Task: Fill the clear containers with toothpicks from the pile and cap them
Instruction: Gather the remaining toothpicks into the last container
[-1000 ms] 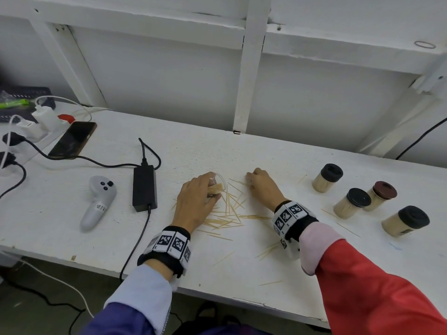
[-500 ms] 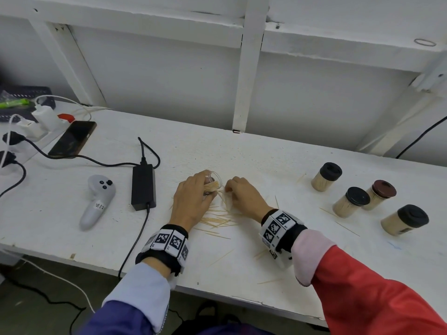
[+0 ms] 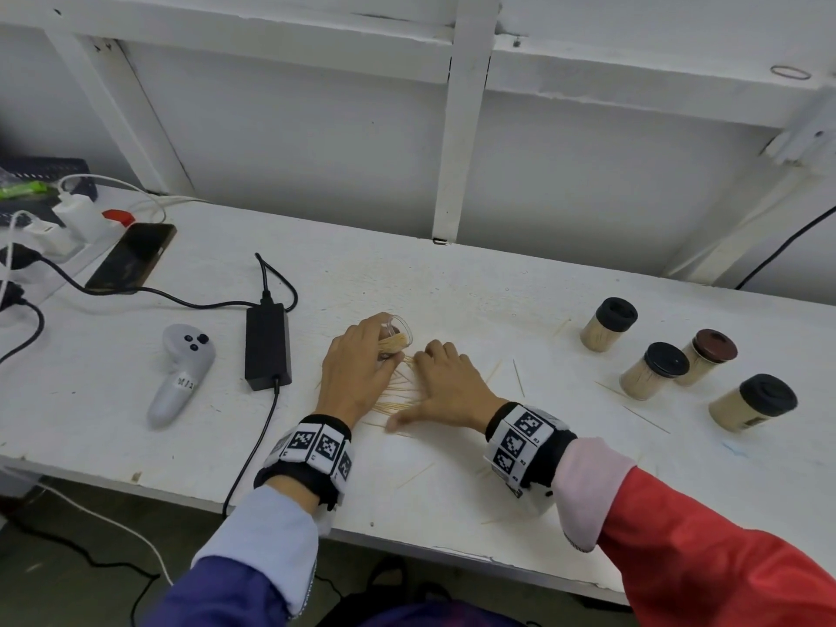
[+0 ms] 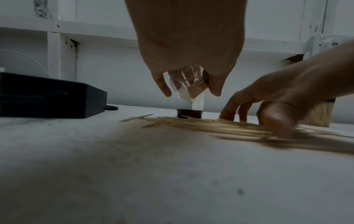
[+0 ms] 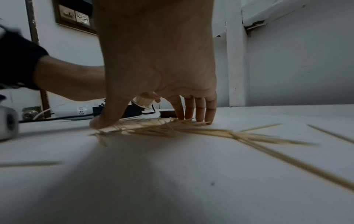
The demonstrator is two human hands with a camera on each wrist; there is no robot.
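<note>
The clear container (image 3: 394, 338), partly filled, is held tilted in the left hand (image 3: 357, 377). The toothpicks (image 3: 398, 395) between the hands are being raked under the spread, flat right hand (image 3: 448, 391). A pinched bundle must next be fed into the container's mouth.

Left hand (image 3: 357, 377) bare; left wrist carries a black band (image 3: 312, 454) faced with white square tiles printed with black-and-white fiducial markers, lower centre of frame. Left sleeve (image 3: 253, 567): pale blue cuff, dark blue above. Right hand (image 3: 448, 391) bare, same marker band (image 3: 524, 445). Right sleeve (image 3: 705, 549): pale pink cuff, red above, lower right.
</note>
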